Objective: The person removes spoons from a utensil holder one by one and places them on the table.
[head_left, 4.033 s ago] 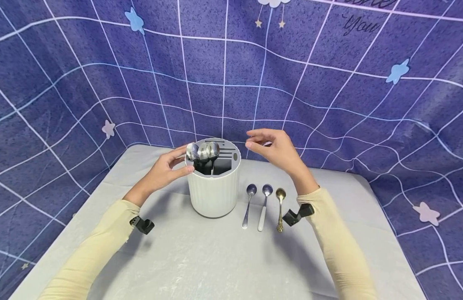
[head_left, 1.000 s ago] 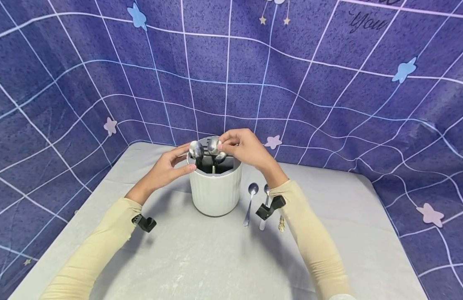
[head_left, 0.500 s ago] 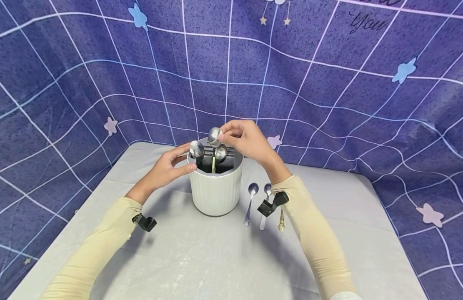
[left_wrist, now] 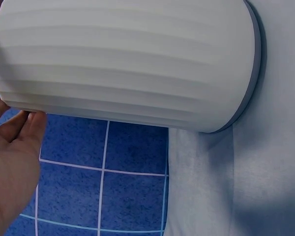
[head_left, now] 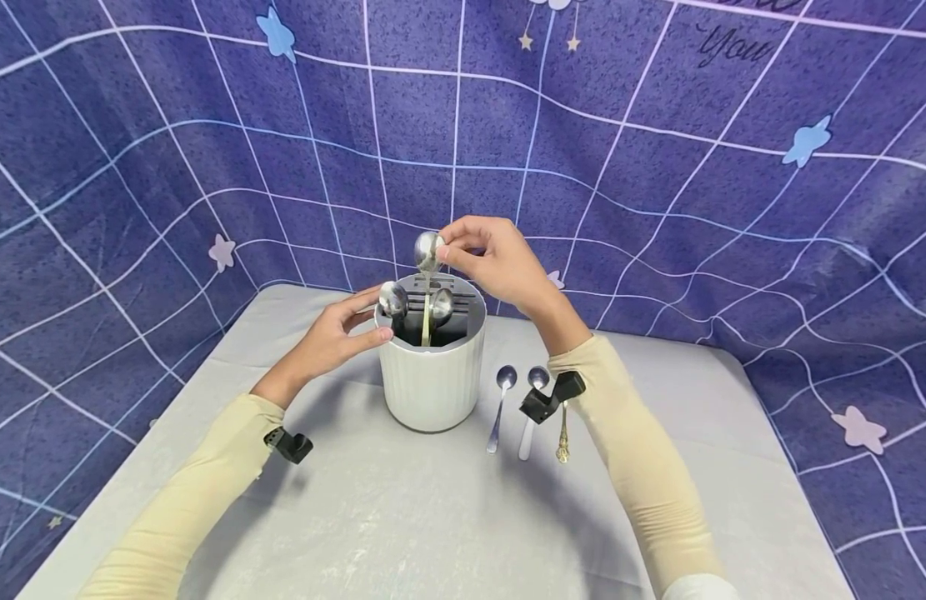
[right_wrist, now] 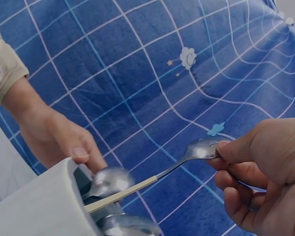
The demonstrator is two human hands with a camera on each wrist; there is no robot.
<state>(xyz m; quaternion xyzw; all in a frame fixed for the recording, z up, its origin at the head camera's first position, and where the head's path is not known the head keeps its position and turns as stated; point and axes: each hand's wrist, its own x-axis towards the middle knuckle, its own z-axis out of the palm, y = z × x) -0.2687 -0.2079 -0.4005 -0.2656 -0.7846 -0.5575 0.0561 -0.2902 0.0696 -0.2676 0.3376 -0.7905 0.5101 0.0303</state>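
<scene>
My left hand (head_left: 331,342) grips the near-left rim of a white ribbed cutlery holder (head_left: 431,387), thumb in front and fingers behind. My right hand (head_left: 500,258) pinches the bowl of a spoon (right_wrist: 160,176) between thumb and fingers, above the holder. This spoon has a steel bowl and a thin pale-yellow handle, whose lower end is hidden inside the holder. Two other spoons stand bowl-up in there: one spoon (head_left: 392,298) by the left thumb and another spoon (head_left: 442,307) to the right. In the left wrist view, the left fingers (left_wrist: 37,125) touch the holder's side.
Right of the holder lie a silver spoon (head_left: 500,408), a white-handled spoon (head_left: 527,437) and a gold spoon (head_left: 563,442), partly behind the right wrist camera (head_left: 553,398). A pale cloth covers the table (head_left: 387,517); a blue gridded curtain (head_left: 342,100) hangs behind.
My right hand came from beside the holder to a spoon's bowl and has raised it, drawing more of the yellow handle out. My left hand stays on the rim.
</scene>
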